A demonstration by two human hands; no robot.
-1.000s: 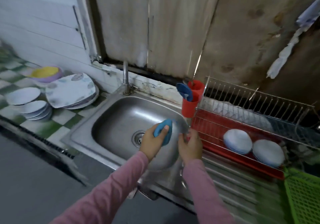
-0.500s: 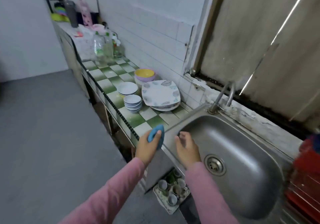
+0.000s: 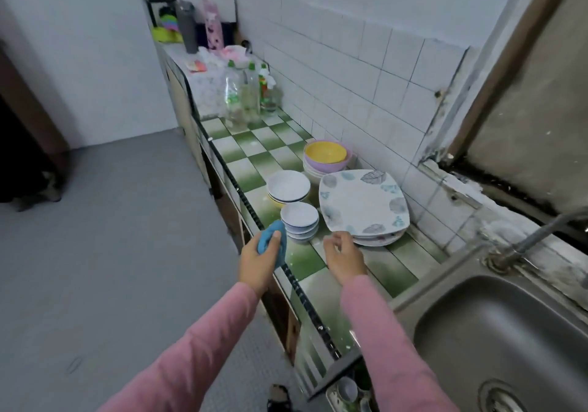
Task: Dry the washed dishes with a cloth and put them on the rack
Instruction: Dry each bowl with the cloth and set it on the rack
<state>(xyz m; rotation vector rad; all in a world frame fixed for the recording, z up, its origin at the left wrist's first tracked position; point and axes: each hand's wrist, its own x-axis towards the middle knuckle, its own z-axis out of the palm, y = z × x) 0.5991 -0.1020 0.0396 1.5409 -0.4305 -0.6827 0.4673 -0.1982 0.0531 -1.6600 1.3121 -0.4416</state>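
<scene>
My left hand (image 3: 258, 260) grips a bunched blue cloth (image 3: 271, 242) just left of a stack of small white bowls (image 3: 299, 221) on the green checked counter (image 3: 305, 263). My right hand (image 3: 344, 256) hovers over the counter with loosely curled fingers and holds nothing, close to the near edge of a stack of square leaf-patterned plates (image 3: 362, 203). Behind stand a stack of wider white bowls (image 3: 288, 188) and a yellow bowl nested in purple ones (image 3: 326, 156). The rack is out of view.
The steel sink (image 3: 496, 345) with its tap (image 3: 534, 235) lies at the lower right. Plastic bottles (image 3: 243, 95) and clutter stand farther along the counter. Grey floor spreads to the left. A tray of small cups (image 3: 346, 391) sits below the counter edge.
The view has swung left from the sink and rack to the counter. Both hands moved with it from over the sink to the stacked dishes; the left still holds the cloth.
</scene>
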